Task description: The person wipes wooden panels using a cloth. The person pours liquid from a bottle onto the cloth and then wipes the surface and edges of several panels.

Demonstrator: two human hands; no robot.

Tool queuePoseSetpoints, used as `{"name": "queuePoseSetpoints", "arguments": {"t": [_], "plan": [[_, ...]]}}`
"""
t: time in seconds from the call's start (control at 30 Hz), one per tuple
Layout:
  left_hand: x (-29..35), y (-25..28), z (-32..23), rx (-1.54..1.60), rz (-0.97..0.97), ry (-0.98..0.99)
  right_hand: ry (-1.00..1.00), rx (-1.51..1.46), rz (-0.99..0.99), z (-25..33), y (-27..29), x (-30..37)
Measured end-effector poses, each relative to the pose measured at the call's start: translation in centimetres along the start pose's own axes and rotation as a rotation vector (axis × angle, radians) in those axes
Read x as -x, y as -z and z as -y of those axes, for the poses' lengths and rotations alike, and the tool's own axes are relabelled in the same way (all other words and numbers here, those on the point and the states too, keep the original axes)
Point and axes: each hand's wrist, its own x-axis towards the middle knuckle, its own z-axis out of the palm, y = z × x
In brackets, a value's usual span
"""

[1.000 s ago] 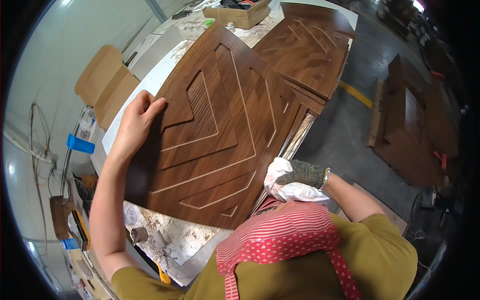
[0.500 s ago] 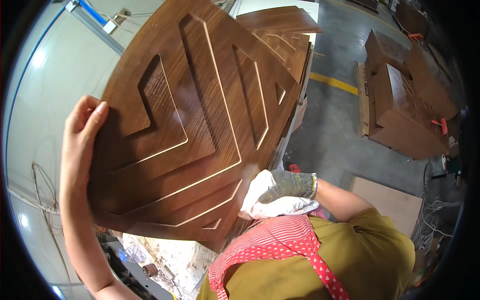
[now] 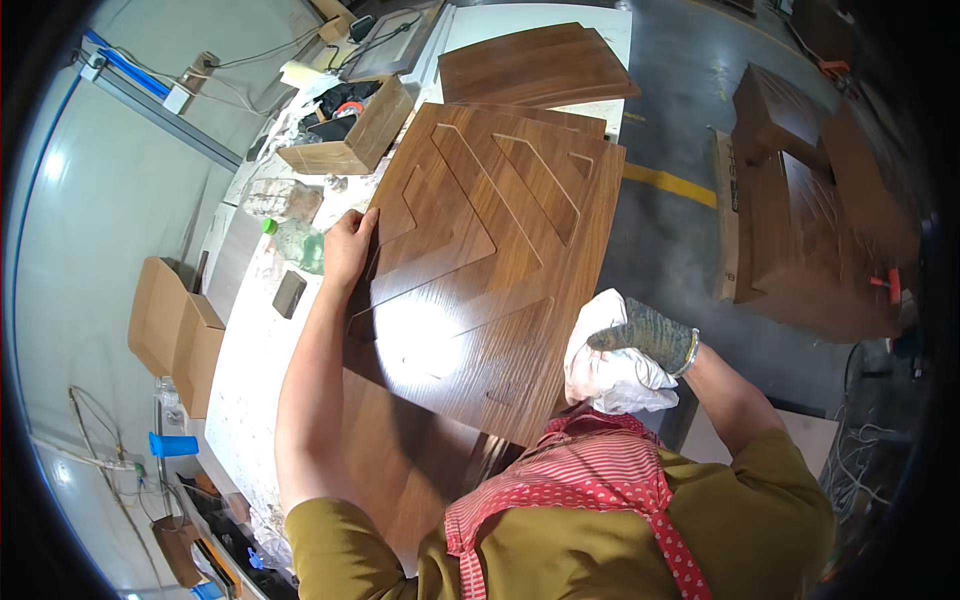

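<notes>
The wooden panel [image 3: 490, 225] is in front of the person, its grooved face up, over the white table [image 3: 240, 350]. Its right edge borders the grey floor [image 3: 665, 255], where a wide aisle runs out to a stack of brown boards [image 3: 800, 240], well apart. The near corner comes right up to the red apron [image 3: 570, 470], so there is little room on that side. Past the far edge, part of another board [image 3: 590, 122] shows from beneath, and a curved board [image 3: 540, 68] lies just beyond. Near the upper left corner stands an open cardboard box [image 3: 340, 157]; a green-capped bottle [image 3: 302, 245] and a small block [image 3: 289, 295] sit left of the bare left hand [image 3: 348, 245]. Below the lower left edge a lower board [image 3: 400, 455] shows. Whether the panel lies flat or is slightly raised cannot be told.

The left hand grips the left edge, thumb on top, fingers hidden behind the rim. The gloved right hand [image 3: 650, 338] is closed around a bunched white cloth [image 3: 605, 375] beside the right edge; whether the cloth touches it is unclear.
</notes>
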Motion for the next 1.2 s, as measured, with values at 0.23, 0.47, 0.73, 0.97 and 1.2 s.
{"name": "queuePoseSetpoints", "arguments": {"t": [0.23,0.47,0.73,0.97,1.2], "plan": [[-3.5,-4.7,0.2,-0.174,-0.017,-0.001,-0.232,-0.128,-0.091,-3.6,6.5,-1.9],[-3.3,-7.2,-1.5,-0.283,-0.222,-0.314,-0.347,0.259,0.098,11.0,10.2,-3.1],[5.1,-12.1,-8.6,-0.311,0.138,-0.374,0.119,1.472,-0.465,14.4,11.7,-15.8],[5.1,-12.6,-9.1,-0.328,0.076,-0.295,0.232,1.694,0.027,3.3,17.0,-18.9],[5.1,-12.7,-8.2,-0.323,0.055,-0.307,-0.735,1.777,0.867,14.1,13.3,-17.8]]}}
